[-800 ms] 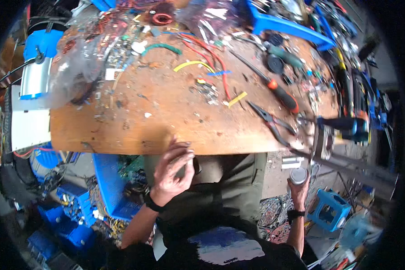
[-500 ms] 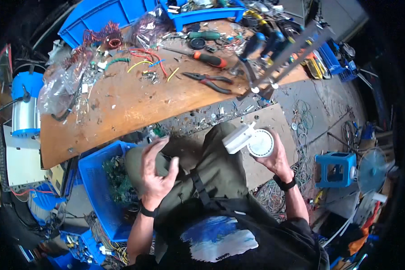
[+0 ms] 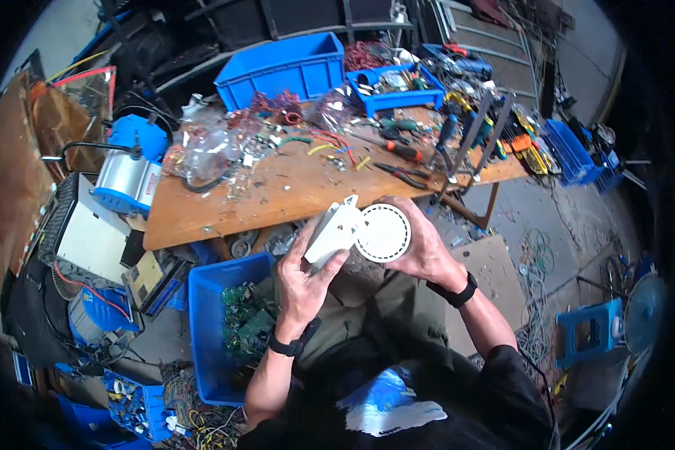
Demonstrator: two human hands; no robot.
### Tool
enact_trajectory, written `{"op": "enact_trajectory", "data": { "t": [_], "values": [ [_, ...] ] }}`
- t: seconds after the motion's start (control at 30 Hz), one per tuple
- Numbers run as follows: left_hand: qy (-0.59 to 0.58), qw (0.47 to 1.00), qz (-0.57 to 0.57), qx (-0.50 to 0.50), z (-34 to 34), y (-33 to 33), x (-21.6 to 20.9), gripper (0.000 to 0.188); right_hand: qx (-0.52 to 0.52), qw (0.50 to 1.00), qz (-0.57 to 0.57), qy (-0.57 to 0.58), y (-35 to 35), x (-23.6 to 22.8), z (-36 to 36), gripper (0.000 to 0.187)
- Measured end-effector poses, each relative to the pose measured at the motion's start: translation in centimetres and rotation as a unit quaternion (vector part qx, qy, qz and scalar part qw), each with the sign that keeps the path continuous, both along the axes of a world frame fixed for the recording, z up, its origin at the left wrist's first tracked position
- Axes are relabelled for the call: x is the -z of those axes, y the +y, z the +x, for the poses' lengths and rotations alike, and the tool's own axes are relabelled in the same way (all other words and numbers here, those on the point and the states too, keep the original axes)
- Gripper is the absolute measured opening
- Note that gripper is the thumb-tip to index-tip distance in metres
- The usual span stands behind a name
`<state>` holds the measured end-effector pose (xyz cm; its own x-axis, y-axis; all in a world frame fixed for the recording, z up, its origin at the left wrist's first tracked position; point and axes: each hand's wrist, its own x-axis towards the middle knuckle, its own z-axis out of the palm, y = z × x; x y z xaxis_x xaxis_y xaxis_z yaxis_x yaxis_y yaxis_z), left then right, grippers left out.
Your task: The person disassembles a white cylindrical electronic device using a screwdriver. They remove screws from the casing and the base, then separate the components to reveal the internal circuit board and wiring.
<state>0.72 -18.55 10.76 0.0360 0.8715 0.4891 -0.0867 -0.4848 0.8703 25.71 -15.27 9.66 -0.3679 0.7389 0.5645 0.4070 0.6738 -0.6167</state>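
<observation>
- Head view: left hand (image 3: 301,279) clasps white plastic housing (image 3: 334,231), fingers closed round its lower edge.
- Right hand (image 3: 420,244) grips round white disc (image 3: 383,232), touching the housing, held above the lap, near the tabletop (image 3: 277,199).
- Handling advice: steady the housing; twist the disc squarely, without forcing.
- Below left: blue bin (image 3: 206,330) of circuit boards.

Left hand (image 3: 301,279) now on white device (image 3: 361,234) w/ right hand (image 3: 421,247).

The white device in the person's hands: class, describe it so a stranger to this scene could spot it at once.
Start at the long wooden workbench littered with wires and tools, then drop to its near edge. There the left hand and right hand hold up a white plastic device. Its round, ridged white face beside a boxy body sets it apart from the coloured clutter.
</observation>
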Motion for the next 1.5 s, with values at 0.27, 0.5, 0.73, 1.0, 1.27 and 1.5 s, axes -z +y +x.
{"op": "enact_trajectory", "data": {
  "t": [0.27,0.5,0.73,1.0,1.27,1.5],
  "values": [
    [0.008,0.997,0.014,-0.075,-2.8,1.7,-1.5,0.052,-0.064,0.994,-0.055,0.067,4.0,-1.7,-4.6,0.098],
    [0.091,0.987,0.057,-0.121,-2.6,4.3,-3.8,0.039,-0.089,0.989,-0.071,0.089,9.9,-1.0,-6.2,0.105],
    [0.131,0.982,0.035,-0.132,-1.3,8.2,-3.1,0.038,-0.089,0.983,-0.076,0.143,13.3,1.3,-5.7,0.097],
    [0.150,0.979,0.030,-0.135,0.1,9.6,-2.0,0.035,-0.099,0.981,-0.069,0.152,14.5,2.8,-4.2,0.092],
    [0.096,0.988,0.023,-0.122,-0.5,10.1,0.1,0.055,-0.091,0.982,-0.082,0.143,14.9,3.3,-4.2,0.091],
    [0.146,0.969,0.030,-0.200,-1.5,9.1,-0.4,0.064,-0.082,0.986,0.023,0.140,14.1,2.0,-6.5,0.087]
  ]
}}
